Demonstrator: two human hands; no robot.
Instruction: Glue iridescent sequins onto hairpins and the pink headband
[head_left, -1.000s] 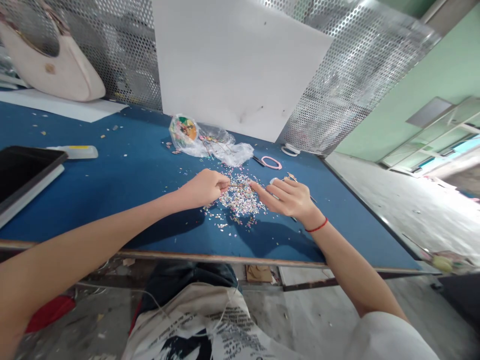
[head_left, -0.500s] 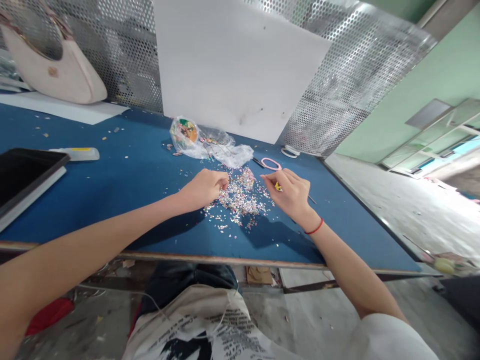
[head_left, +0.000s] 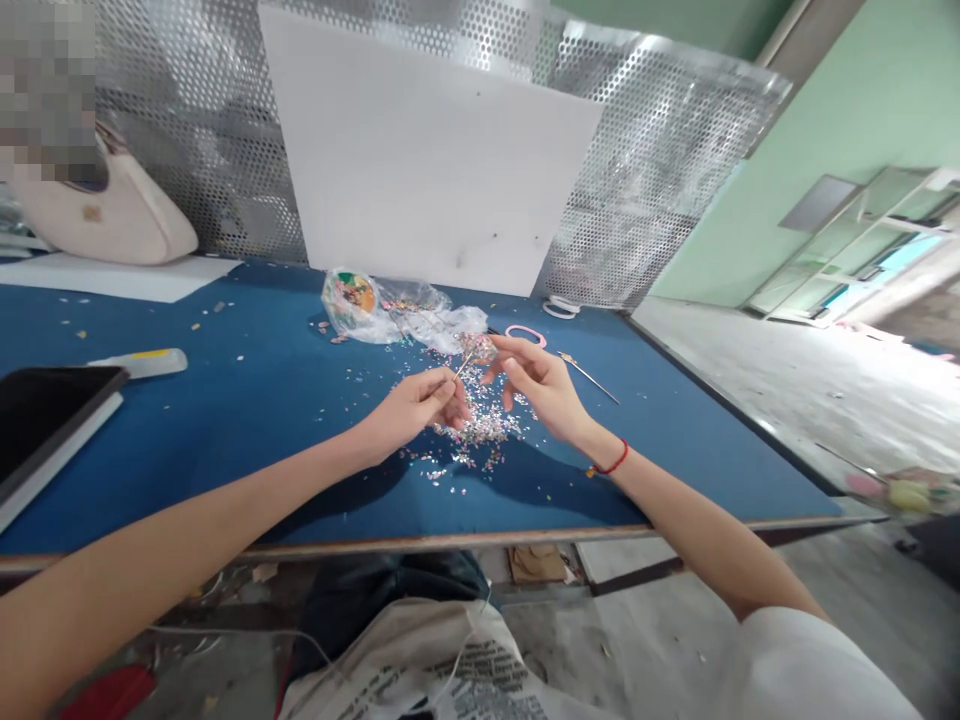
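My left hand (head_left: 426, 405) pinches a thin stick (head_left: 463, 366) that tilts up to the right. At its upper end sits a rounded clump of sequins (head_left: 480, 348), pink and silvery. My right hand (head_left: 544, 388) is just right of the clump, fingers loosely apart, with the index fingertip at the clump's edge. Whether it touches the clump I cannot tell. Below both hands a pile of small shiny sequins (head_left: 487, 430) lies scattered on the blue tabletop (head_left: 300, 440). A metal rod (head_left: 596, 382) with a small gold-coloured end lies to the right of my right hand.
Behind the pile lie a clear plastic bag (head_left: 420, 310) with a colourful label and pink-handled scissors (head_left: 527, 335). A white ring-shaped item (head_left: 561, 307) is near the back. On the left are a dark tablet-like device (head_left: 52, 420), a clear tube (head_left: 150, 362) and a handbag (head_left: 112, 215).
My right hand has moved left to the sequin clump, uncovering the rod with the gold-coloured end. My left hand has turned, so the stick in it now shows. The camera view has shifted.
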